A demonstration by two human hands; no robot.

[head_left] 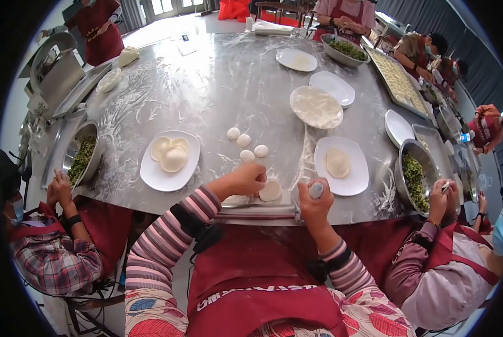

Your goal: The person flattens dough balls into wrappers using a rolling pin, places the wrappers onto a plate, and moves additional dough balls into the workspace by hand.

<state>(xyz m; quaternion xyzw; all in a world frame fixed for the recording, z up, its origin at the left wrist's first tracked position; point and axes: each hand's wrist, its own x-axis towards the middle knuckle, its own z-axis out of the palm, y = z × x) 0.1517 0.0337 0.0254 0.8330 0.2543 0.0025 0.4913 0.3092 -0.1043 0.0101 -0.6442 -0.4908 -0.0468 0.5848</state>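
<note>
My right hand (315,203) is wrapped round a rolling pin (316,190); only its pale, rounded end shows above the fist. My left hand (248,179) is closed, its fingertips bent down beside a flat round dough wrapper (270,192) on the metal table. Whether those fingers pinch the wrapper's edge or something else is hidden. Beyond the left hand sit several small dough pieces (261,150). To the right, a white square plate (358,174) carries rolled wrappers (337,163). Another white plate (160,181) on the left holds overlapping wrappers (174,159).
A flour plate (317,106) and white plates (333,88) lie further back. Bowls of green filling stand left (83,157) and right (413,180). A tray of dumplings (397,81) is at the back right. People in red aprons work around the table (218,84).
</note>
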